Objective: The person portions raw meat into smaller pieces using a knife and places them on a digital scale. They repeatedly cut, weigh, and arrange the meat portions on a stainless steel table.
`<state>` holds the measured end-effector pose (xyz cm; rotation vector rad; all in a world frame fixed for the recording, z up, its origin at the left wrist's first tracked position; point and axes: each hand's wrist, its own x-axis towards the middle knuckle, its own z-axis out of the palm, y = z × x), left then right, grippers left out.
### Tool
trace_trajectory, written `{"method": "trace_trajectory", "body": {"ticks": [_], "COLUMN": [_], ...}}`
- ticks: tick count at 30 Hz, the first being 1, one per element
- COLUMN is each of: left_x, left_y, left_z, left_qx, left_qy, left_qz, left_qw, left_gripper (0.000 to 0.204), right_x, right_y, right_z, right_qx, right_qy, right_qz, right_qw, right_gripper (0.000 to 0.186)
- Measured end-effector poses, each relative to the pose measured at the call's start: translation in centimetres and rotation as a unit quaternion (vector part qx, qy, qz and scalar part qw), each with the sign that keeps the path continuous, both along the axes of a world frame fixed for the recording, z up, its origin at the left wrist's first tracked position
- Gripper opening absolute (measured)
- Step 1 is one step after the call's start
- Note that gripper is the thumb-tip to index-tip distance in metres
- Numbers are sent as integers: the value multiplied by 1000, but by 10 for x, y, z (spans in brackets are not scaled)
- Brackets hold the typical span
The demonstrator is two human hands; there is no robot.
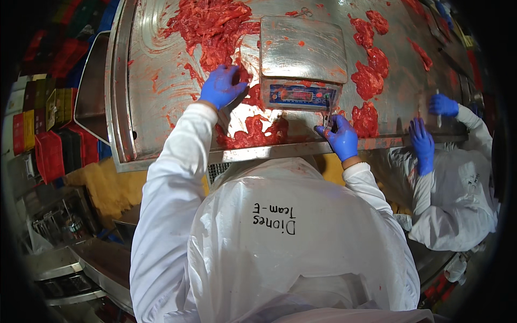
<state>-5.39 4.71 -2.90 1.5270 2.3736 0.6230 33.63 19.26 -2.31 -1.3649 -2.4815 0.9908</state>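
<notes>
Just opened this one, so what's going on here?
A person in blue gloves works at a metal table spread with raw red meat. The left hand is at the lower end of the large meat pile; the right hand holds a small metal tool by the scale. Separate meat pieces lie right of the scale, whose plate carries only small scraps. A co-worker stands at right.

Left: red crate beside black crate, yellow crate near. Right: co-worker in white.
</notes>
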Motion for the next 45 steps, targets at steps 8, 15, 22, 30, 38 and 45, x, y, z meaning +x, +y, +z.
{"method": "trace_trajectory", "body": {"ticks": [8,15,22,30,38,45], "left_x": [95,52,37,36,60,84], "left_y": [-63,-36,47,111,-5,-22], "left_z": [18,-6,164,82,17,27], "left_qx": [-286,-377,-187,160,-63,-176], "left_qy": [-112,-472,-629,104,-405,-503], "left_qz": [-240,-215,-204,-160,-188,-235], "left_qw": [921,767,726,969,893,813], "left_gripper": [76,69,69,47,17,12], "right_x": [-1,-7,0,0,-1,4], "right_y": [1,1,-1,0,-2,-3], "right_z": [-7,6,3,-6,-2,-4], "right_qx": [1,-39,-8,7,3,13], "right_qy": [-12,-27,-19,8,3,3], "right_qz": [-20,-31,-34,-22,-25,-31], "right_qw": [1000,998,999,1000,1000,999], "right_gripper": [48,51,47,39,39,40]}}
